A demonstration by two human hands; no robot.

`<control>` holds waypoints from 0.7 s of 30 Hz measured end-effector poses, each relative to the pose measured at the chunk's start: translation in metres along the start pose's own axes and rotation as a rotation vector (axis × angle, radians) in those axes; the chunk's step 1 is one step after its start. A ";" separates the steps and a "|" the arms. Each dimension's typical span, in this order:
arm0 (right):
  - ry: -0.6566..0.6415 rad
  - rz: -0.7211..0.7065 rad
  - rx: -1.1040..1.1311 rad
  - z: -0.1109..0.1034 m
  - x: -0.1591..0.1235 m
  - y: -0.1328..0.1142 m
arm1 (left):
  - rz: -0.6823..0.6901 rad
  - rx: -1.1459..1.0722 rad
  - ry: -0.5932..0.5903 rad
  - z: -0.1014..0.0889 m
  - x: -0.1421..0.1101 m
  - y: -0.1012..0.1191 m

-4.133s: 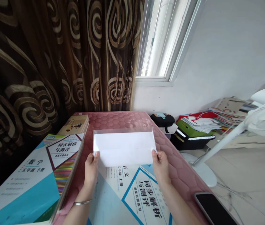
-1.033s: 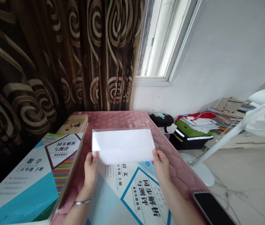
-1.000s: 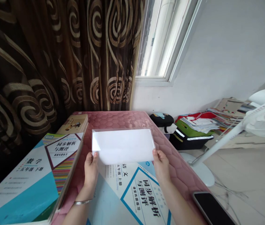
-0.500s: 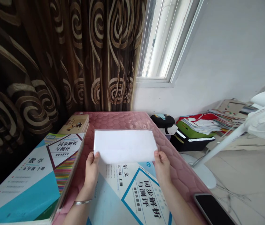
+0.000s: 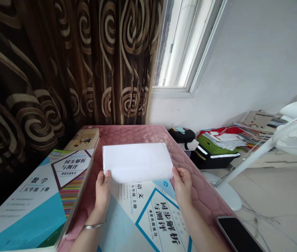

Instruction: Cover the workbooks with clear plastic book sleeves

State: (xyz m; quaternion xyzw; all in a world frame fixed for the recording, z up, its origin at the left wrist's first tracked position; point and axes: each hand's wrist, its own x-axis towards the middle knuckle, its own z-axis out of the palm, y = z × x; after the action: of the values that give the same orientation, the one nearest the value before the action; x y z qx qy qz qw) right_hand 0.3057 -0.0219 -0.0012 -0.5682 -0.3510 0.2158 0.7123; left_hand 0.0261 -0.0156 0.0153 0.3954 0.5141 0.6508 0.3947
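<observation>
A folded-looking white sheet (image 5: 138,161) in what appears to be a clear plastic sleeve is held level above the table. My left hand (image 5: 103,187) pinches its lower left corner, thumb on top. At the lower right corner, my right hand (image 5: 182,185) grips the edge between thumb and curled fingers. Beneath the sheet lies a pale blue workbook (image 5: 153,217) with a blue diamond outline and Chinese lettering, its upper part covered by the sheet. A silver bangle (image 5: 92,226) circles my left wrist.
Left of my hands lies a thick blue-and-white maths workbook (image 5: 33,206), with a brown box-like book (image 5: 85,138) behind it. A phone (image 5: 239,233) rests at the right edge of the pink padded table (image 5: 127,134). Beyond it stand a white fan (image 5: 258,150) and a black-and-green bag (image 5: 213,154).
Both hands keep their hold. The sheet has tilted and shifted slightly, with its right edge now farther left, and the clear strip along its top no longer shows plainly.
</observation>
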 end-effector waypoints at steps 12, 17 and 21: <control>-0.057 0.064 -0.071 -0.005 0.011 0.017 | 0.016 -0.017 -0.006 0.001 -0.001 0.003; -0.184 0.152 0.056 -0.005 0.011 0.005 | 0.024 0.015 -0.045 -0.003 0.003 -0.002; -0.226 0.100 -0.011 -0.006 0.012 0.005 | 0.035 0.052 -0.064 -0.004 0.003 -0.002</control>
State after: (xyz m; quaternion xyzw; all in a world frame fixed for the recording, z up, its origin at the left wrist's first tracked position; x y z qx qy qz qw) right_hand 0.3182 -0.0161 -0.0037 -0.5611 -0.4012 0.3118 0.6534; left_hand 0.0219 -0.0139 0.0130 0.4352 0.5109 0.6310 0.3891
